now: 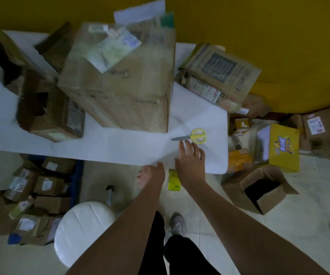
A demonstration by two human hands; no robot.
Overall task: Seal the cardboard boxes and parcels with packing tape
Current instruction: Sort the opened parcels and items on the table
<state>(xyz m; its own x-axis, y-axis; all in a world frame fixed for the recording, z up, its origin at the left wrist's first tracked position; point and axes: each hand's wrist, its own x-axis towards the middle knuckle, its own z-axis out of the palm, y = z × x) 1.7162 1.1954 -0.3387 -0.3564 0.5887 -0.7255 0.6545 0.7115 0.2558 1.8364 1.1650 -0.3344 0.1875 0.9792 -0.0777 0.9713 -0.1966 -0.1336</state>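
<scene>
Centrally, big tan cardboard box [120, 96], papers [112, 48] atop

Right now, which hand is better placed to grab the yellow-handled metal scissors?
The right hand: its open fingers reach almost to the yellow-handled metal scissors. The left hand sits farther back, at the edge of the white table.
</scene>
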